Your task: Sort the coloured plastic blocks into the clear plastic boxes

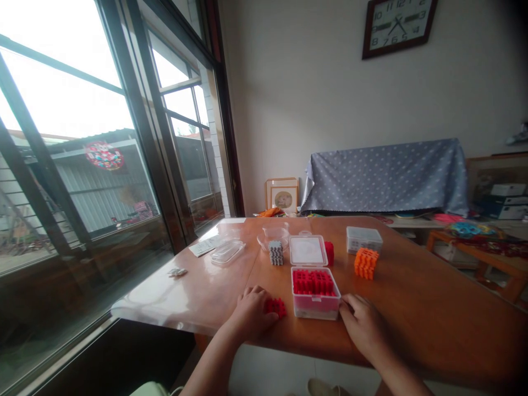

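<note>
A clear plastic box (315, 309) stands near the table's front edge, its hinged lid (308, 251) tipped back. Rows of red notched plastic pieces (312, 281) fill it. To its left, my left hand (252, 309) is curled round a small group of red notched pieces (276, 308) on the table; the fingers partly hide them. My right hand (363, 322) grips the box at its right front corner, thumb and fingertips against the wall. Behind the open lid, another red stack (329, 252) is partly hidden.
A grey stack (276, 253) and an orange stack (366, 263) of notched pieces stand farther back. Beyond are a closed clear box (363, 240), a round clear container (270, 235), a clear lid (227, 252), a paper sheet (205, 246) and small pale pieces (177, 272).
</note>
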A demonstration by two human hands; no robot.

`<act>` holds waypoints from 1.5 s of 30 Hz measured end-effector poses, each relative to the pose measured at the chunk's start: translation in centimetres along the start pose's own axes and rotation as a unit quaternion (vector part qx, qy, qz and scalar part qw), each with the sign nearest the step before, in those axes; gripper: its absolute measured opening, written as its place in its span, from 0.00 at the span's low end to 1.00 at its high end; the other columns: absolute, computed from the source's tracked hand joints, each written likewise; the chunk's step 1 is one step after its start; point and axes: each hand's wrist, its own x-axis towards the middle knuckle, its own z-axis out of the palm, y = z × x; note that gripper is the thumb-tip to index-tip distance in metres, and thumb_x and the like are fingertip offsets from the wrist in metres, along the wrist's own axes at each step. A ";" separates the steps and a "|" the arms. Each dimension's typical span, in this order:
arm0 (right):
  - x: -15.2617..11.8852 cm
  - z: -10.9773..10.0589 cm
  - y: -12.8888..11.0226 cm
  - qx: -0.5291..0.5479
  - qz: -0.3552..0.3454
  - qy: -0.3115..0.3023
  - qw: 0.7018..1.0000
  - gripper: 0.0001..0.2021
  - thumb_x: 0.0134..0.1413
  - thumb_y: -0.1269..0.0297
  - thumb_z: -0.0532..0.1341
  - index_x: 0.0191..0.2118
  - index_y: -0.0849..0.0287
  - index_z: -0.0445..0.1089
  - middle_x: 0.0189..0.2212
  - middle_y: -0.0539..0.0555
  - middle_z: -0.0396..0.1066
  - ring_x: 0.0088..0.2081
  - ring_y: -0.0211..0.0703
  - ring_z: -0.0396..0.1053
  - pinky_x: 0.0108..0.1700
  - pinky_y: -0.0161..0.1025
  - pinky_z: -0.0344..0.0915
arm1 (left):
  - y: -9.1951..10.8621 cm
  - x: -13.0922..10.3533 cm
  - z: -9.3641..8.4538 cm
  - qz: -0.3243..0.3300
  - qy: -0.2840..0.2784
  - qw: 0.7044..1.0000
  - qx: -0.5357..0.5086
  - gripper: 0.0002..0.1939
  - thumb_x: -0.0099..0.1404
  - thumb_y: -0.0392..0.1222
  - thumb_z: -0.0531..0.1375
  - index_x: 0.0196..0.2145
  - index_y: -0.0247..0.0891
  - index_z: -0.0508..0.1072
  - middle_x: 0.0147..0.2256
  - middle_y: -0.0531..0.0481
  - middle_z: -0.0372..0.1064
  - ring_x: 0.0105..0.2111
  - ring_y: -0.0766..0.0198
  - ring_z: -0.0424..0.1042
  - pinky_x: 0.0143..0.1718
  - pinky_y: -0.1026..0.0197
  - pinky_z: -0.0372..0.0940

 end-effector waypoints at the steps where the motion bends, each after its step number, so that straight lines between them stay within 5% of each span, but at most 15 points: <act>1: 0.0 0.0 0.0 0.000 -0.001 0.001 1.000 0.16 0.63 0.56 0.50 0.32 0.53 0.72 0.33 0.55 0.75 0.38 0.50 0.70 0.42 0.42 0.63 | -0.1 0.1 0.1 -0.003 0.005 1.000 -0.005 0.15 0.52 0.48 0.68 0.38 0.44 0.75 0.45 0.45 0.71 0.47 0.48 0.67 0.46 0.53 0.60; 5: 0.0 0.1 0.0 -0.001 -0.003 0.007 1.000 0.16 0.63 0.57 0.50 0.32 0.53 0.72 0.32 0.55 0.74 0.38 0.49 0.70 0.42 0.42 0.63 | -0.5 0.2 0.7 -0.024 0.025 0.998 -0.054 0.17 0.49 0.41 0.68 0.38 0.42 0.71 0.40 0.49 0.71 0.40 0.57 0.67 0.39 0.60 0.60; 10: 0.0 -0.1 -0.5 0.002 0.002 0.008 1.000 0.16 0.63 0.57 0.50 0.32 0.53 0.72 0.32 0.54 0.74 0.38 0.49 0.70 0.43 0.42 0.63 | -1.0 0.7 1.3 -0.043 0.071 0.982 -0.170 0.07 0.54 0.35 0.61 0.32 0.39 0.68 0.28 0.55 0.67 0.29 0.66 0.63 0.30 0.65 0.57; 19: 0.1 -0.3 -0.9 0.012 0.018 0.010 1.000 0.16 0.63 0.59 0.50 0.31 0.54 0.72 0.32 0.54 0.74 0.37 0.48 0.69 0.41 0.40 0.62 | 3.8 2.6 -4.2 0.048 0.165 0.926 -0.337 0.07 0.64 0.43 0.60 0.33 0.37 0.69 0.28 0.54 0.68 0.28 0.67 0.66 0.30 0.66 0.60; 26: 0.1 -0.5 -1.2 0.003 0.010 0.016 1.000 0.15 0.64 0.60 0.51 0.30 0.54 0.70 0.32 0.54 0.73 0.38 0.47 0.69 0.41 0.39 0.60 | 7.6 3.9 -4.3 0.124 0.142 0.947 -0.261 0.04 0.66 0.40 0.57 0.35 0.39 0.71 0.30 0.53 0.70 0.30 0.66 0.67 0.32 0.66 0.60; 36: 0.1 0.0 -0.7 0.017 0.005 0.021 1.000 0.15 0.65 0.60 0.51 0.31 0.54 0.70 0.31 0.55 0.73 0.37 0.48 0.69 0.41 0.40 0.60 | 7.2 4.2 -2.3 0.151 0.114 0.962 -0.195 0.05 0.63 0.31 0.56 0.34 0.39 0.69 0.33 0.52 0.70 0.33 0.66 0.68 0.36 0.65 0.60; 45: 0.1 -0.2 -0.9 0.024 0.003 0.026 0.999 0.14 0.64 0.60 0.51 0.30 0.53 0.71 0.31 0.55 0.74 0.36 0.48 0.69 0.41 0.40 0.60 | 7.3 3.7 -2.3 0.154 0.086 0.975 -0.138 0.08 0.62 0.31 0.57 0.35 0.41 0.73 0.37 0.50 0.73 0.42 0.58 0.69 0.44 0.60 0.62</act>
